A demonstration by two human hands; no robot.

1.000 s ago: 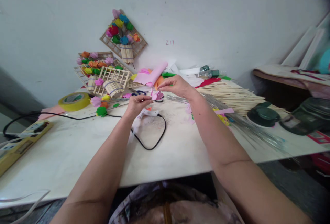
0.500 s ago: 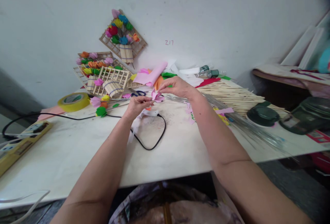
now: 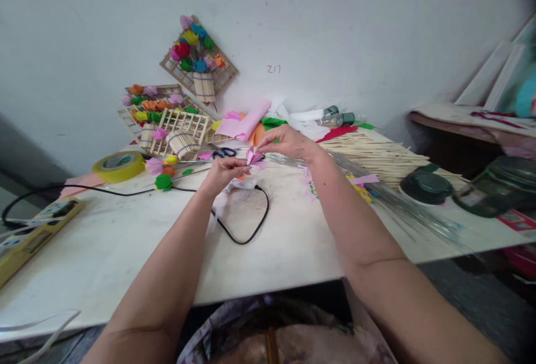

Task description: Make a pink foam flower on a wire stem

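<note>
Between my two hands is a small pink paper flower [image 3: 253, 157] with petals spread. My left hand [image 3: 226, 173] pinches it at its base from the left; a stem there is too small to make out. From the right, my right hand [image 3: 285, 143] has thumb and fingertips closed on a petal at its upper edge. Just below my left hand a white glue gun [image 3: 243, 184] lies on the table, partly hidden, its black cord [image 3: 267, 216] looping forward. Dark-handled scissors [image 3: 225, 152] lie behind my left hand.
Finished paper flowers [image 3: 163, 182] and a yellow tape roll [image 3: 118, 167] lie left, near a power strip [image 3: 37, 235]. Lattice panels with flowers [image 3: 199, 60] lean on the wall. Bamboo sticks [image 3: 377, 152], wires [image 3: 402, 205] and a green jar [image 3: 498, 188] occupy the right.
The pink flower has turned slightly between my fingers, its petals now more upright. Both hands stay in nearly the same place.
</note>
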